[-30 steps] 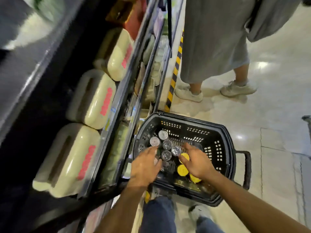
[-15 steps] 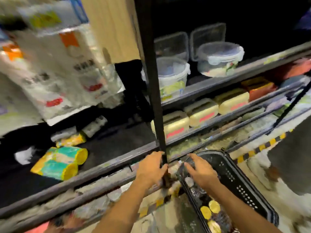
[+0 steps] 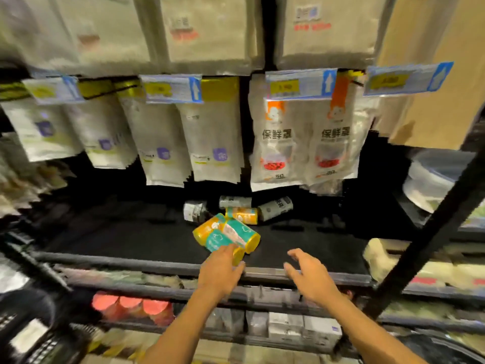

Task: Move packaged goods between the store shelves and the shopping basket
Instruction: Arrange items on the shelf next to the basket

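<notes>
Our flat-fingered left hand seemingly touches the teal-and-yellow wrapped bundle of rolls, so we should cup its other side with our empty, spread right hand.

1. The yellow and teal pack of rolls lies on its side near the front edge of the black shelf.
2. A small yellow roll lies just behind it.
3. Three grey rolls lie farther back.
4. White bags hang in a row above.
</notes>
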Motion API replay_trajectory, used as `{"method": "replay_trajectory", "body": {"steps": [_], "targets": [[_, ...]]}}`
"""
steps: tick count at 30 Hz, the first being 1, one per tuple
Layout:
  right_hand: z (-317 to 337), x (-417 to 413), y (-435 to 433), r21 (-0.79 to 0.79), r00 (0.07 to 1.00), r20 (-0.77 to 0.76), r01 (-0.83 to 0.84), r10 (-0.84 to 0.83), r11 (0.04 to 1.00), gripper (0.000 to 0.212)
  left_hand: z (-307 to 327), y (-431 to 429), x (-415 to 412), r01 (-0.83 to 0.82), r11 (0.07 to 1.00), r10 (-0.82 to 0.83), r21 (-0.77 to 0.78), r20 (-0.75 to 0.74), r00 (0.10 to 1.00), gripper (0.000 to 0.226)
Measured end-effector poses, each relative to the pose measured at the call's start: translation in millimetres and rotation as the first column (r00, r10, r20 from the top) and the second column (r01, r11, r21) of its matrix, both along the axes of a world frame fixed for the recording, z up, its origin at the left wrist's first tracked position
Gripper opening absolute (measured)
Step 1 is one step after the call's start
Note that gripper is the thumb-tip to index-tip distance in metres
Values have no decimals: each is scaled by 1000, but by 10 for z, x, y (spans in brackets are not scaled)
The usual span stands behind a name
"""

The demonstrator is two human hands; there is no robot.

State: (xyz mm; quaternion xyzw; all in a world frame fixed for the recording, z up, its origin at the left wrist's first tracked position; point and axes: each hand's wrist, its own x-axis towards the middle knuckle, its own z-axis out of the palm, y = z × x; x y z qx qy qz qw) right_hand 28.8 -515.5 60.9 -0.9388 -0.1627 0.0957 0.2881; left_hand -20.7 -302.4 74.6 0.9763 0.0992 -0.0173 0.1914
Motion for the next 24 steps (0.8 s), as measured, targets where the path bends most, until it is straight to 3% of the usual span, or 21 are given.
{"method": "replay_trajectory", "body": {"steps": [10,14,18,20,24], "targets": [[-171,546,1210,-3,997,-58,58,-58,998,33,-289,1098,480,-124,989,119,-78,-69,990,53],[-445,875,1407,-28,984,-134,117,-119,993,47,-532,1174,781,-269,943,239,-195,-164,957,48],[-736,1210,1539,1,969,-193,160,-157,987,55,-885,1163,1133,-445,833,358,-329,-293,887,51],[-903,1340,1564,63,963,-191,203,-188,977,60,-1041,1122,1293,-556,742,434,-373,-365,824,60],[-1262,1549,1548,13,933,-282,239,-226,971,89,-1247,977,1520,-709,528,531,-467,-471,705,72]]}}
